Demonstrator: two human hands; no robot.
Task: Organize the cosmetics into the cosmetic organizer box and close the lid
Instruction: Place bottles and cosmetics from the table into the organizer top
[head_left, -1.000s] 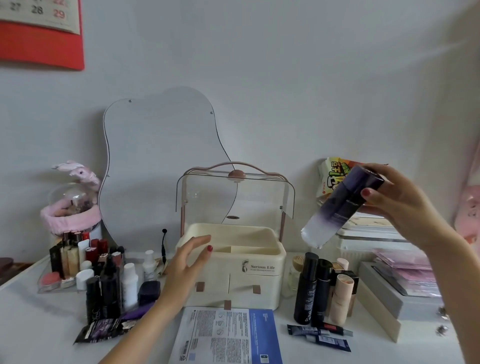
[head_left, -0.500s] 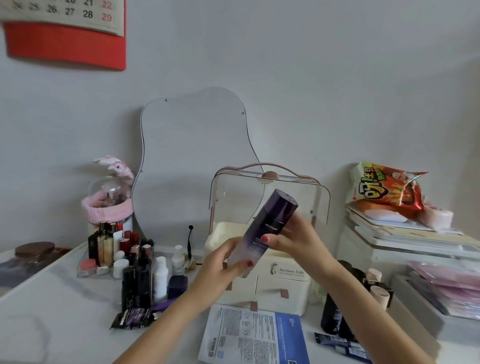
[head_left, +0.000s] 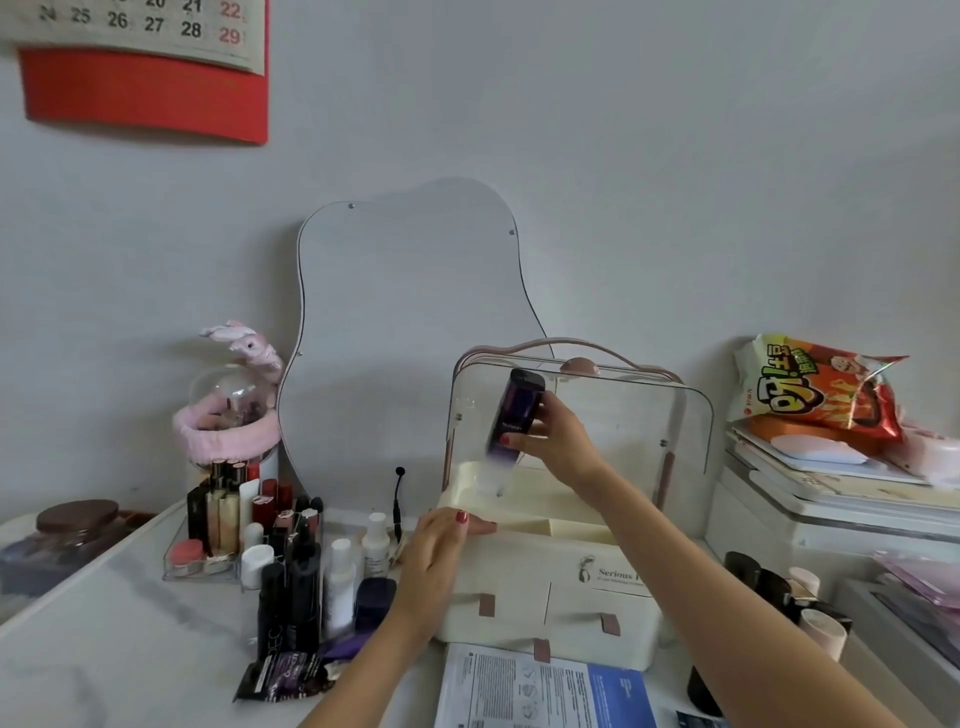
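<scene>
A cream cosmetic organizer box (head_left: 524, 613) stands in the middle of the white table, its clear lid (head_left: 623, 415) raised upright. My right hand (head_left: 556, 441) grips a purple-to-clear bottle (head_left: 511, 421), nearly upright, its base dipping into the box's top left compartment. My left hand (head_left: 441, 551) rests against the box's left upper corner, fingers on the rim. Black and white bottles (head_left: 311, 582) stand in a group left of the box. More dark and beige tubes (head_left: 795, 592) stand to its right.
A curvy mirror (head_left: 410, 332) leans on the wall behind. A clear tray of lipsticks (head_left: 228, 514) sits at the left, sachets (head_left: 291, 675) and a blue-white sheet pack (head_left: 540, 691) lie in front. White storage boxes with a snack bag (head_left: 815, 389) stand at the right.
My right hand carried the bottle from the right over to the box and lowered it upright into the top compartment. My left hand let go of the bottle and moved to the box's corner.
</scene>
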